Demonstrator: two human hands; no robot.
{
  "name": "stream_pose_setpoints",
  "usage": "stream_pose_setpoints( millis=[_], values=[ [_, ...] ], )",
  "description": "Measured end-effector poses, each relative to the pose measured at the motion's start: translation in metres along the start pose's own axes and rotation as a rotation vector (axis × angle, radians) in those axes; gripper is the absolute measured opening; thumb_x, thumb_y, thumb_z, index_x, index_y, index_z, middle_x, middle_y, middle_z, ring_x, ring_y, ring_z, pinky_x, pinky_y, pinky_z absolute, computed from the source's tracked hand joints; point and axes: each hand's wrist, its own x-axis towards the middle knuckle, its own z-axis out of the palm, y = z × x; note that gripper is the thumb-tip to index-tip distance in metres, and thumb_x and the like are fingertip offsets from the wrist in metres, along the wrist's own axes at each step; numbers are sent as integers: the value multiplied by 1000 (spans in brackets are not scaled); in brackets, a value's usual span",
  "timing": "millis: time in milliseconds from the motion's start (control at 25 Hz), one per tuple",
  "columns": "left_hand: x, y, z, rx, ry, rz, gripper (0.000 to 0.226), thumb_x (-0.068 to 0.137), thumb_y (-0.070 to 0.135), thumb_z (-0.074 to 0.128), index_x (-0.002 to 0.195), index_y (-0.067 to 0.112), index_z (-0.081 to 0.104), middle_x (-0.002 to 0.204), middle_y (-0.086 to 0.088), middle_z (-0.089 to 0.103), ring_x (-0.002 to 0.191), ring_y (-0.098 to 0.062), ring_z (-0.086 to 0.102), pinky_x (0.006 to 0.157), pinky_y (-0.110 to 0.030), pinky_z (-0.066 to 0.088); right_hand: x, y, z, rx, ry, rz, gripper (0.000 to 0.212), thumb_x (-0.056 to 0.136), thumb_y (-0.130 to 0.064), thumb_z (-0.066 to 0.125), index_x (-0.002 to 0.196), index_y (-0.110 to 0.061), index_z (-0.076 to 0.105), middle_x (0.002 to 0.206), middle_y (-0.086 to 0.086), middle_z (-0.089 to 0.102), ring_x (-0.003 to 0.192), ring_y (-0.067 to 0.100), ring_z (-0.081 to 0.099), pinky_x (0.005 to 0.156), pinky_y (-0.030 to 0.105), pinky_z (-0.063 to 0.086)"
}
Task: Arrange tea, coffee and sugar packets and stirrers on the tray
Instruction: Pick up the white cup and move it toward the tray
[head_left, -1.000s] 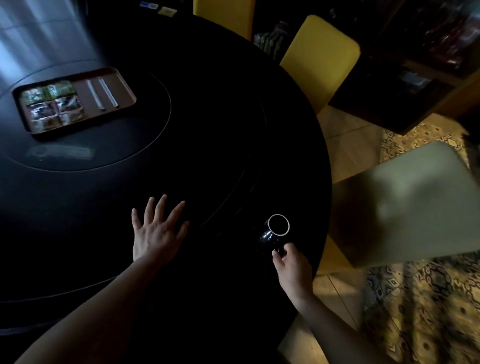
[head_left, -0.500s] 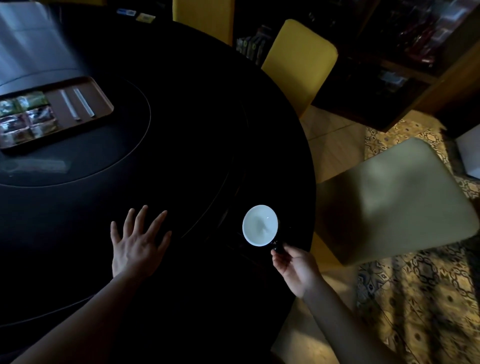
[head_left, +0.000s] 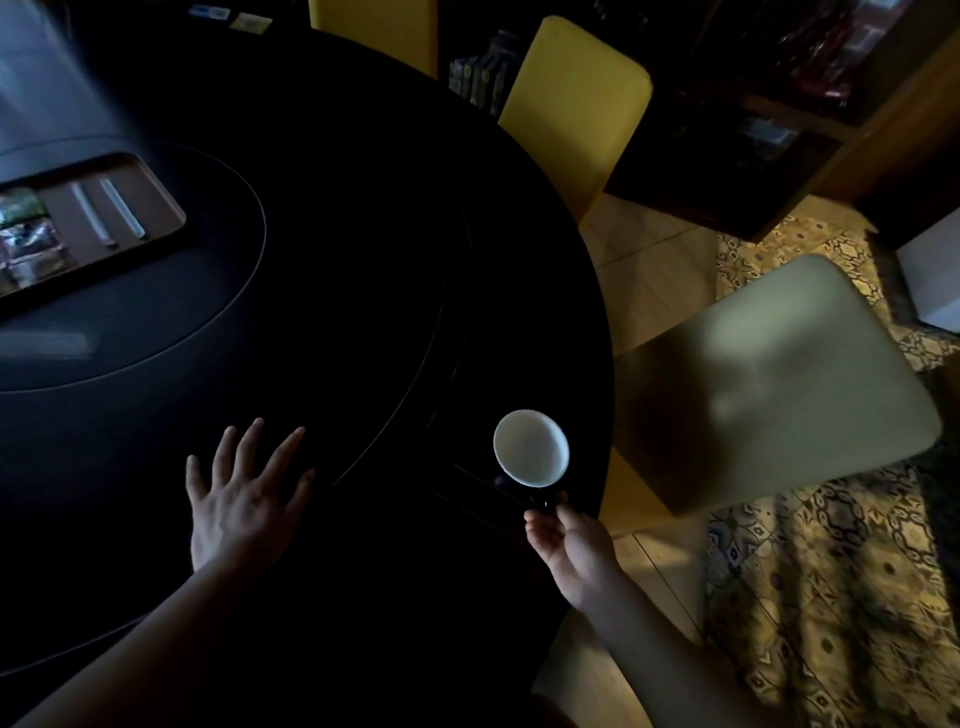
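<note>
A brown tray (head_left: 156, 200) lies at the far left of the round black table (head_left: 337, 260), partly cut off by the frame edge. On it are two white stirrers (head_left: 106, 210) side by side and several packets (head_left: 26, 239) to their left. My left hand (head_left: 244, 499) rests flat on the table with fingers spread, holding nothing. My right hand (head_left: 566, 540) grips the handle of a dark mug (head_left: 531, 448) with a white inside, tilted so its opening faces me, near the table's right edge.
Two yellow chairs (head_left: 576, 104) stand at the far side of the table. A pale green chair (head_left: 769, 384) sits close on the right over a patterned rug (head_left: 831, 597). Dark shelves (head_left: 753, 119) fill the back right. Small packets (head_left: 249, 22) lie at the table's far edge.
My right hand took the mug by its handle, lifted it and tilted it so the white inside shows. My view shifted right, so the tray slid toward the left edge.
</note>
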Motion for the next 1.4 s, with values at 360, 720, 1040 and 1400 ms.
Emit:
stream_pose_setpoints(
  millis=[360,720,1040,1400],
  values=[
    [-1,2,-4,-4,-12,1,59,94,63,35,150,51,22,165,-1,18,153,-23,1,121,-56,-2,-7,17,-13,-558,-3,-359,28,94,-31,59,104,-5,62,93,11,63,78,20,63,55,30,57],
    [-1,1,-4,-16,0,8,60,93,65,32,150,51,21,165,0,19,154,-23,1,121,-56,-2,11,21,4,-569,87,-539,23,87,-22,69,78,-3,60,79,11,67,66,13,72,75,43,61],
    [-2,3,-12,-48,-39,13,61,94,61,40,151,48,24,165,-2,19,154,-24,0,121,-59,-2,-3,-3,43,-688,-89,-629,19,86,-29,69,79,-12,64,76,6,74,72,16,74,66,31,55],
    [50,-16,-38,-117,86,-121,38,90,50,59,122,32,62,124,-5,54,120,-29,44,107,-55,32,0,-6,158,-773,-362,-754,20,86,-26,71,78,-10,62,67,2,71,69,19,73,66,35,58]
  ],
)
